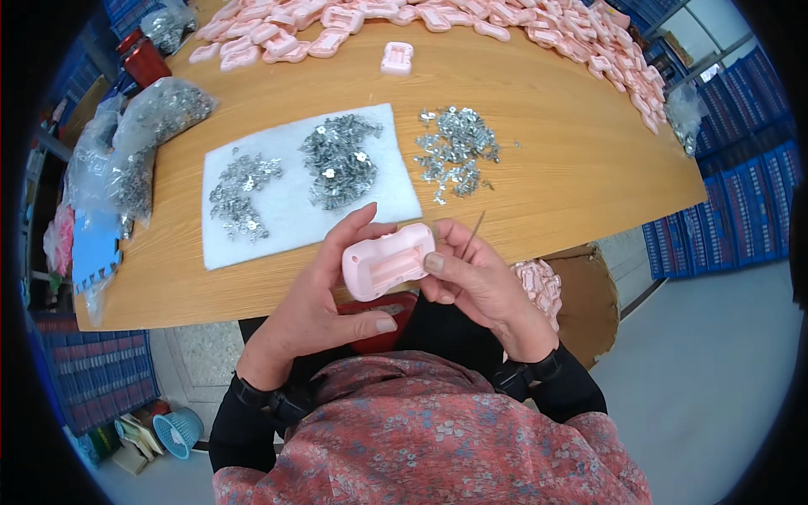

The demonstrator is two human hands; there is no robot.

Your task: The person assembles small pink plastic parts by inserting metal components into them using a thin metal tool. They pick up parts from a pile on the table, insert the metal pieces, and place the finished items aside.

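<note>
A pink plastic shell (389,263) with a long recess is held between my hands over the table's near edge. My left hand (307,290) cradles its left end from behind, the thumb standing apart below it and the index finger pointing up; the other fingers are partly hidden. My right hand (480,282) grips the shell's right end, its thumb pressed on the face. A thin metal rod-like tool (475,233) sticks up from between the right fingers; its other end is hidden. Small metal pieces (341,160) lie on a white pad (290,139) beyond my hands.
More metal pieces (457,147) lie right of the pad. Pink shells (581,42) are heaped along the far edge, with a single shell (396,58) nearer. Plastic bags of metal pieces (139,160) and a red jar (143,59) stand left. A cardboard box (593,295) sits below, right.
</note>
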